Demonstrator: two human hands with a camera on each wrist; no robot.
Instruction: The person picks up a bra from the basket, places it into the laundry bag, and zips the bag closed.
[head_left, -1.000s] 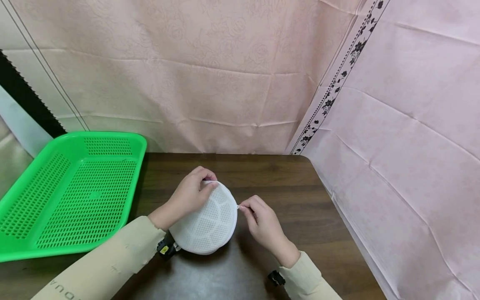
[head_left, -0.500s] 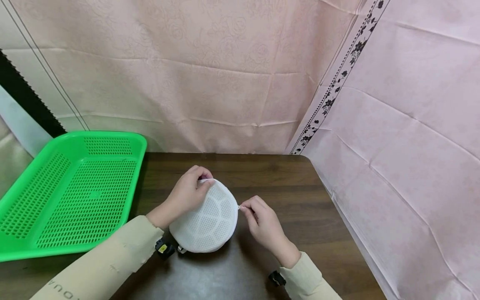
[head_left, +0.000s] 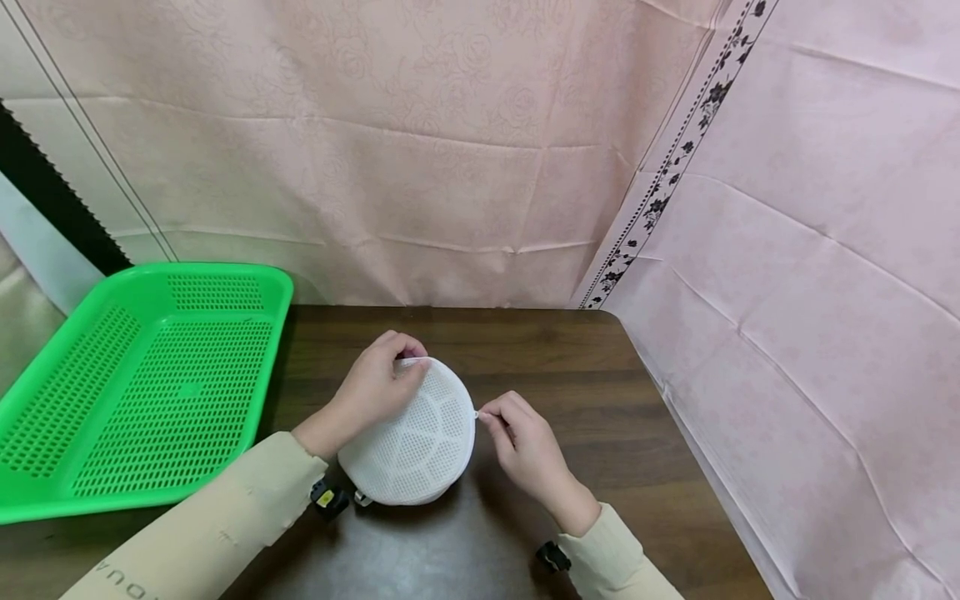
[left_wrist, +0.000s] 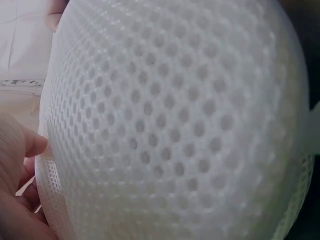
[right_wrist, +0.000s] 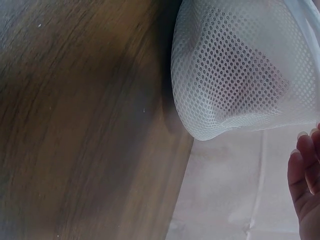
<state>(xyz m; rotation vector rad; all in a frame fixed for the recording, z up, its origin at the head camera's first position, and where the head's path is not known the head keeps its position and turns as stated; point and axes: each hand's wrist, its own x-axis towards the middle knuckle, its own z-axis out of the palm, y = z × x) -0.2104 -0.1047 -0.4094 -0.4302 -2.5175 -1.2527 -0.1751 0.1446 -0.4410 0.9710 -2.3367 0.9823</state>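
A round white mesh laundry bag (head_left: 431,442) stands over the table, its flat face turned up toward the head camera. My left hand (head_left: 378,379) grips its far rim, thumb on the mesh face and fingers behind the edge. At the bag's right edge my right hand (head_left: 525,442) pinches a small white zipper pull (head_left: 476,414). Honeycomb mesh (left_wrist: 160,115) fills most of the left wrist view, with left fingers (left_wrist: 22,200) at its side. In the right wrist view the bag's soft side (right_wrist: 240,75) bulges beside the curled right fingers (right_wrist: 302,170).
A green plastic basket (head_left: 273,367) with perforated walls sits on the left of the dark wooden table (head_left: 570,358). Pink patterned cloth (head_left: 420,167) hangs behind the table, and more covers the right side. Each wrist wears a small black camera (head_left: 553,556).
The left hand has shifted slightly left with the bag's rim, and the bag's face has tilted a little. The right hand has stayed at the zipper pull.
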